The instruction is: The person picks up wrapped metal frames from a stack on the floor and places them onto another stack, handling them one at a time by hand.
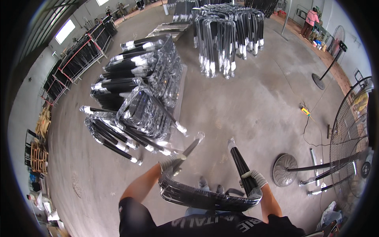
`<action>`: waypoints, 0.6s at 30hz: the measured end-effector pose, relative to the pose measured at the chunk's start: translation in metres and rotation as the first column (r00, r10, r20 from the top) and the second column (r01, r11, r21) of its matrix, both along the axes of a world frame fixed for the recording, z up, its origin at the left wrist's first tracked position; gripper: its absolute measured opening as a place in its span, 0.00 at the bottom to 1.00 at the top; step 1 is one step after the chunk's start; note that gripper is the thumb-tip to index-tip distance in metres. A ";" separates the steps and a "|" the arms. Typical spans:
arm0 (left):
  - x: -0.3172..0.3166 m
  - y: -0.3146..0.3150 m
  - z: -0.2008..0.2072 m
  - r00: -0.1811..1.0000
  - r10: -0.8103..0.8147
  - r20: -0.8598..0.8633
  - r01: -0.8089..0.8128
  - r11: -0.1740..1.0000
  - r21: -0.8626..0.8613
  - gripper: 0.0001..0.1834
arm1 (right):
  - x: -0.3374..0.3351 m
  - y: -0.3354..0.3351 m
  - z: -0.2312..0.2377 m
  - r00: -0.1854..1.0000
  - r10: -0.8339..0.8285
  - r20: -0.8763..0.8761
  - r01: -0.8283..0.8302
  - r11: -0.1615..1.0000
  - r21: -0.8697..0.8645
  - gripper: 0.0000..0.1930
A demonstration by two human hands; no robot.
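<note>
In front of my body I hold a U-shaped bundle of black metal tubes (pixel 209 198), bound with clear plastic film and with pale wrapping on its ends. My left hand (pixel 173 162), in a light work glove, grips its left leg. Around the right leg, my gloved right hand (pixel 254 179) is closed. Both legs point away from me, and the bend lies near my waist. Ahead on the left stands a stack of similar wrapped bundles (pixel 152 75), and a few lie on its near side.
More wrapped frames (pixel 215 35) hang at the far middle. A large fan (pixel 351 126) and a round fan base (pixel 285 170) stand at right. A yellow-green power strip (pixel 305 111) and its cable lie on the floor. A person in pink (pixel 312 19) works at the far right.
</note>
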State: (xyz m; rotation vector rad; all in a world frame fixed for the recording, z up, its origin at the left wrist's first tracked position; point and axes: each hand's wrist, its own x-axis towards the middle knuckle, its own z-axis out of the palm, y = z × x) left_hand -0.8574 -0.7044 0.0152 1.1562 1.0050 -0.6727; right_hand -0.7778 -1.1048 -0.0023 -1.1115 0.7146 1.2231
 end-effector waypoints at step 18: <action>0.260 0.168 0.293 0.903 0.056 0.426 -0.186 0.945 0.270 0.18 | 0.325 0.242 0.131 0.911 -0.184 0.370 -0.035 0.857 0.515 0.11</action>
